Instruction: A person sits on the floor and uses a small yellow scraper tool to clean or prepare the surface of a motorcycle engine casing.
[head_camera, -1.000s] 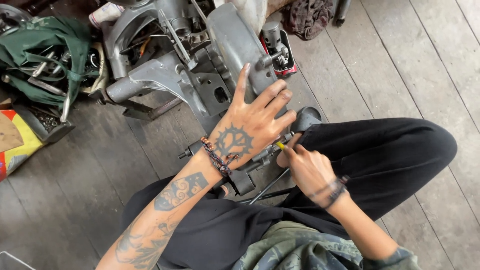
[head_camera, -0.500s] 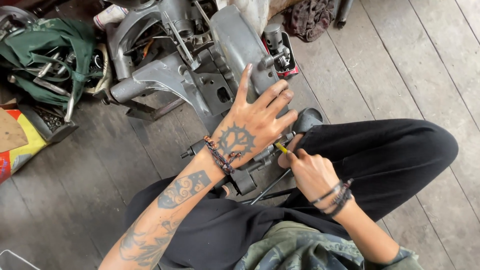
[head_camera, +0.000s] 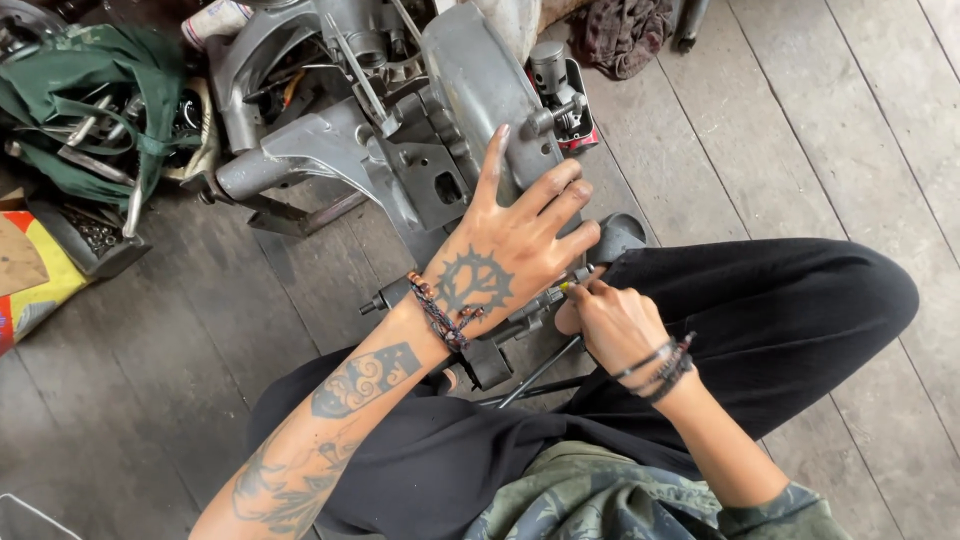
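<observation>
At far left lies one green cloth (head_camera: 80, 90) with several tools. Your left hand (head_camera: 500, 260) is spread flat, fingers open, on one grey engine casing (head_camera: 420, 150) at centre. Your right hand (head_camera: 610, 320) is closed around one yellow-tipped tool (head_camera: 566, 286), touching a metal part (head_camera: 500, 345).

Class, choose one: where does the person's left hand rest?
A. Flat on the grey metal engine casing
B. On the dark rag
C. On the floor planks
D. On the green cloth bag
A: the left hand lies spread, palm down, on the grey metal engine casing.
</observation>
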